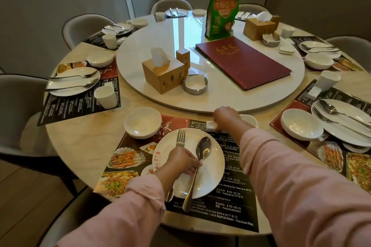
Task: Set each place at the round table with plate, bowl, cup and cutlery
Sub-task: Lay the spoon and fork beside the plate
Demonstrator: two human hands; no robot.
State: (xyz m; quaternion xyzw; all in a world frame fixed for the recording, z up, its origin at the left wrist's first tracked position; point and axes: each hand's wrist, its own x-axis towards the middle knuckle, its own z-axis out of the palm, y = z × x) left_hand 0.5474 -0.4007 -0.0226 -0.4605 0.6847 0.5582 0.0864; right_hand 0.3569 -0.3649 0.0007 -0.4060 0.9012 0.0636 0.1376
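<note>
The left hand (181,161), in the head view, is curled round the handle of the spoon (203,146), which lies beside the fork (180,136) on the plate (214,174) at the 6 o'clock place. The right hand (226,117) covers a small white block (210,125) beside the cup (251,120) at the plate's 1 o'clock, its fingers hidden, so its hold cannot be told. With the bowl (142,122) at the plate's 11 o'clock, this place looks nearly finished, and round the table (80,142) the places from 9 to 4 o'clock seem already laid, though the far ones are too small to check.
</note>
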